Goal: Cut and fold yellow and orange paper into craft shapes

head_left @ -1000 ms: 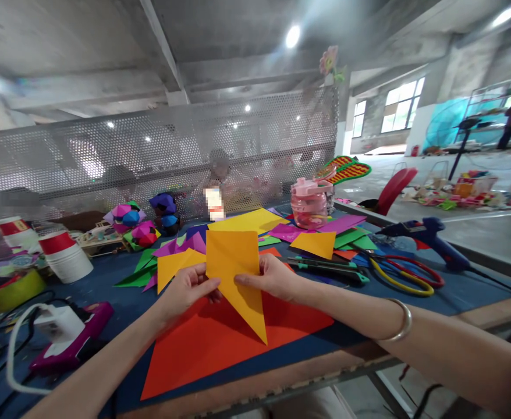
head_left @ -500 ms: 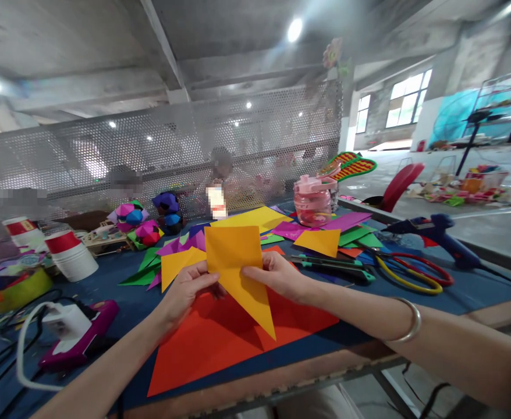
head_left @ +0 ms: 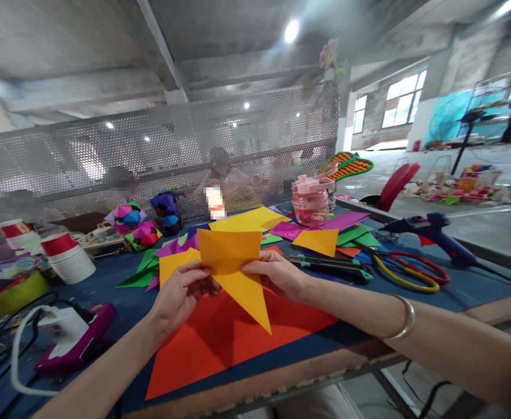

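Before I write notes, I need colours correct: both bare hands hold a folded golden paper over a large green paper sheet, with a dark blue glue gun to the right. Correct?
The large paper sheet is red, not green, as the head view shows; left hand and right hand hold the folded paper, glue gun to the right.

Two hands (head_left: 183, 291), one glue gun (head_left: 443, 235), one pink bottle (head_left: 311, 203) (and one bangle (head_left: 408, 318)).

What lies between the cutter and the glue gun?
Scissors with red and yellow handles lie between the cutter and the glue gun, in the head view.
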Demonstrator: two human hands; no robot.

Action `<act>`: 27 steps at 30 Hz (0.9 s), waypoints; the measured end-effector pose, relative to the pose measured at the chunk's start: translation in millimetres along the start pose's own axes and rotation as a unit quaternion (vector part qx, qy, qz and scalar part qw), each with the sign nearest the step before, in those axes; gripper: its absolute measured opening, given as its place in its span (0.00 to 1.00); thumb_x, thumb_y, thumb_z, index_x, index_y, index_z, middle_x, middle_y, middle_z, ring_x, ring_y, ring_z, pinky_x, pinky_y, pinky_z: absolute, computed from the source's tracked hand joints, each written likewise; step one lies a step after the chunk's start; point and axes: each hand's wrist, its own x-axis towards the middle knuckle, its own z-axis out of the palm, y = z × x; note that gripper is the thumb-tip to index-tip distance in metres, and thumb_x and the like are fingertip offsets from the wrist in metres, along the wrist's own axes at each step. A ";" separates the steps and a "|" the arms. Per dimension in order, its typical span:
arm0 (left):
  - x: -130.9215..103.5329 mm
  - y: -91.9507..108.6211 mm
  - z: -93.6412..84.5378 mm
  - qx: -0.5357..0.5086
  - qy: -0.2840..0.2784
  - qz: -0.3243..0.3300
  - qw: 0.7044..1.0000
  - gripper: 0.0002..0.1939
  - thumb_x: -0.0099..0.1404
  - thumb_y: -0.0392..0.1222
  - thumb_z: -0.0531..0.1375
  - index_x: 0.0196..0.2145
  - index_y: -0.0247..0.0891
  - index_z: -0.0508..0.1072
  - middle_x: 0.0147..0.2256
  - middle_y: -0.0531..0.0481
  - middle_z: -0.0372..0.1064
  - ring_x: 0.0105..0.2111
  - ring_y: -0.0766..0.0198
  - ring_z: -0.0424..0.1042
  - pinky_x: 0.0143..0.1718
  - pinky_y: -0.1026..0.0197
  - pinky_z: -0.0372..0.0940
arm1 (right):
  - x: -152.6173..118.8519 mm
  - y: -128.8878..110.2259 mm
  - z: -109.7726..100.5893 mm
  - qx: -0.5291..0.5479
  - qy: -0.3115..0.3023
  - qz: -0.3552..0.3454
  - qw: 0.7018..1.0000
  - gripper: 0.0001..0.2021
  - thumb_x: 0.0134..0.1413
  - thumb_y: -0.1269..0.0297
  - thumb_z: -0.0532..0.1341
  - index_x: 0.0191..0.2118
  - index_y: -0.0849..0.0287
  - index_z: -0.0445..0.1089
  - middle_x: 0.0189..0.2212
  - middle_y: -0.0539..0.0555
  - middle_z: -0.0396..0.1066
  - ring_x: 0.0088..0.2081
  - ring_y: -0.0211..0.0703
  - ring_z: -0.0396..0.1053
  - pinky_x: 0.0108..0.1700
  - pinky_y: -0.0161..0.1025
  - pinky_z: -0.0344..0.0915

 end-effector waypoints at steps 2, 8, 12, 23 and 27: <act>-0.1 0.1 -0.1 -0.012 0.003 0.000 1.000 0.07 0.53 0.39 0.70 0.30 0.34 0.79 0.22 0.48 0.75 0.21 0.63 0.73 0.25 0.64 0.66 | -0.1 0.9 0.2 0.023 -0.016 0.023 0.999 0.14 0.42 0.55 0.73 0.30 0.60 0.79 0.30 0.55 0.79 0.36 0.47 0.77 0.39 0.42 0.71; 1.1 -0.6 -2.8 -0.041 0.000 0.001 0.999 0.09 0.52 0.41 0.72 0.30 0.33 0.81 0.22 0.47 0.76 0.20 0.65 0.72 0.24 0.66 0.66 | -1.0 -1.2 -0.5 0.064 -0.043 0.058 0.995 0.12 0.43 0.59 0.72 0.35 0.59 0.82 0.30 0.54 0.78 0.37 0.45 0.75 0.41 0.39 0.69; 4.1 0.2 -2.8 -0.050 -0.005 -0.005 0.999 0.13 0.52 0.39 0.71 0.36 0.32 0.83 0.24 0.46 0.77 0.22 0.64 0.74 0.25 0.67 0.68 | -1.7 -5.3 -0.1 0.078 -0.065 0.068 0.993 0.17 0.46 0.62 0.68 0.44 0.58 0.82 0.36 0.55 0.79 0.38 0.43 0.74 0.43 0.38 0.68; 2.7 1.8 -4.7 -0.082 0.016 0.017 0.996 0.11 0.49 0.40 0.74 0.31 0.34 0.83 0.28 0.49 0.78 0.24 0.65 0.75 0.27 0.67 0.71 | -3.1 -3.3 -1.7 0.024 -0.117 -0.005 0.993 0.20 0.53 0.61 0.62 0.51 0.56 0.80 0.46 0.57 0.78 0.43 0.45 0.73 0.48 0.44 0.68; 5.1 0.5 -8.7 -0.097 0.025 0.011 0.995 0.10 0.50 0.40 0.74 0.30 0.35 0.81 0.29 0.50 0.77 0.25 0.66 0.75 0.27 0.68 0.72 | -5.9 -4.0 -7.4 -0.048 -0.131 -0.060 0.988 0.21 0.57 0.64 0.58 0.55 0.56 0.79 0.46 0.55 0.78 0.38 0.40 0.70 0.44 0.41 0.68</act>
